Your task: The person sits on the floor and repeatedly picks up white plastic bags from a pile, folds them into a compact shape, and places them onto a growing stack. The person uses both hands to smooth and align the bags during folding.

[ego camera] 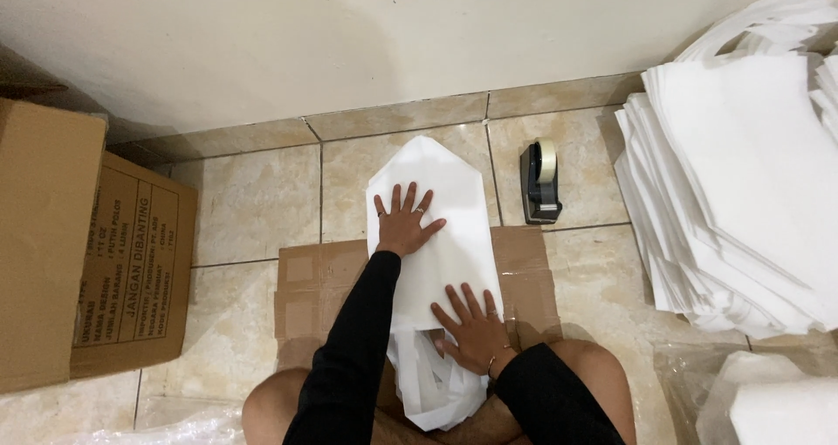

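From the head camera, looking straight down, the left hand (405, 222) lies flat with fingers spread on the upper half of a white folded sheet (441, 227), and the right hand (472, 327) presses open-palmed, fingers splayed, on its lower end; neither hand grips anything. The sheet, pointed at the far end like an envelope flap, rests on a flattened piece of cardboard (305, 279) laid over the tiled floor (244, 205), directly in front of the person's knees. This looks like the smoothing or creasing stage of a fold: both palms hold the layers down. A next move would probably call for keeping one palm planted so the layers do not slip while the other hand works. A black tape dispenser (539, 183) stands just beside the sheet to the right, a tall stack of white sheets (742, 192) further right, and a brown cardboard box (131, 262) to the left. The sheet's near end bunches loosely under the right wrist and between the legs, so its lower edge is hard to make out; whether it is paper or thin foam I cannot tell.
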